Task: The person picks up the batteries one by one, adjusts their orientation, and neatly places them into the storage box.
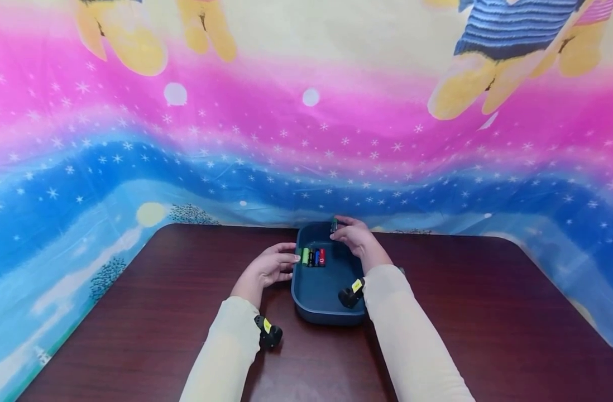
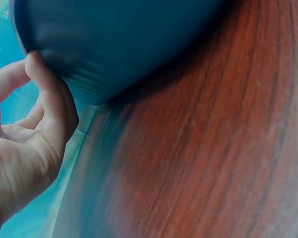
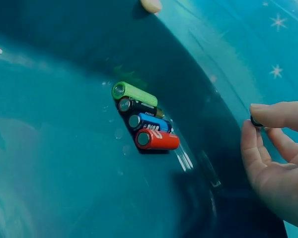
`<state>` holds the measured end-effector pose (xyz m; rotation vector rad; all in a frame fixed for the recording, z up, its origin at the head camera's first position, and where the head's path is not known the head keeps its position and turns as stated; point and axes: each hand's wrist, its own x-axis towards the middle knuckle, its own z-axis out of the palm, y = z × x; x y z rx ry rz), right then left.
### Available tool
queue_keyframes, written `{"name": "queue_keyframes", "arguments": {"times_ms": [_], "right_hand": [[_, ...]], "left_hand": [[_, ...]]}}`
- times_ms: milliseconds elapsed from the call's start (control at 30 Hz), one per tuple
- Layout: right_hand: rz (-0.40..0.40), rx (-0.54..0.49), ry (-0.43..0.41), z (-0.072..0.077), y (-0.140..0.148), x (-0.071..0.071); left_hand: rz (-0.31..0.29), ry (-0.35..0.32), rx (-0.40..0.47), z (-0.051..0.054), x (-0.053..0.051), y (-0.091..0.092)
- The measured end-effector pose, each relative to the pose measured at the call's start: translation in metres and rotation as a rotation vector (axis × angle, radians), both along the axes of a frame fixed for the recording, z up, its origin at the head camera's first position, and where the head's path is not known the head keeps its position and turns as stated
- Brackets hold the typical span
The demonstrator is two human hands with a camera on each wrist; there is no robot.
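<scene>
Right hand (image 1: 355,237) grip pinches what appears to be a battery (image 1: 334,225) near the far rim of the tray (image 1: 329,319); left hand (image 1: 270,264), fingers loose, touches the side rim. Four batteries (image 3: 150,122) lie inside.

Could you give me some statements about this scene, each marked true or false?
1. Four batteries lie side by side in the tray. True.
2. The red one lies between the green and black ones. False: the red battery is at one end, beside the blue battery.
3. The right hand pinches a small dark item. True.
4. The left hand grips the green battery. False: the left hand touches the tray's rim.
</scene>
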<state>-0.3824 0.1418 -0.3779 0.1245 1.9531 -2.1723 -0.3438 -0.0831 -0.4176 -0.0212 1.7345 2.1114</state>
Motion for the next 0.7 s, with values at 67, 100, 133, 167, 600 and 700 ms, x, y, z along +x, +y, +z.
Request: {"name": "queue_keyframes", "arguments": {"times_ms": [67,100,133,167,600,700], "right_hand": [[0.019,0.051,-0.013,-0.001,0.000,0.000],[0.031,0.073,-0.025,-0.002,0.000,0.000],[0.045,0.094,-0.036,-0.003,0.001,0.000],[0.060,0.111,-0.047,-0.004,0.002,0.001],[0.185,0.384,-0.054,-0.015,-0.001,0.001],[0.213,0.493,-0.032,-0.015,-0.003,0.003]], "left_hand": [[-0.001,0.001,0.002,0.000,0.000,0.000],[-0.002,0.003,-0.001,0.000,0.000,0.000],[-0.001,0.000,0.000,0.001,0.000,0.000],[-0.001,-0.001,-0.001,0.001,0.000,0.000],[0.009,0.004,-0.010,-0.001,0.001,0.000],[0.011,0.000,-0.010,-0.001,0.000,0.000]]}}
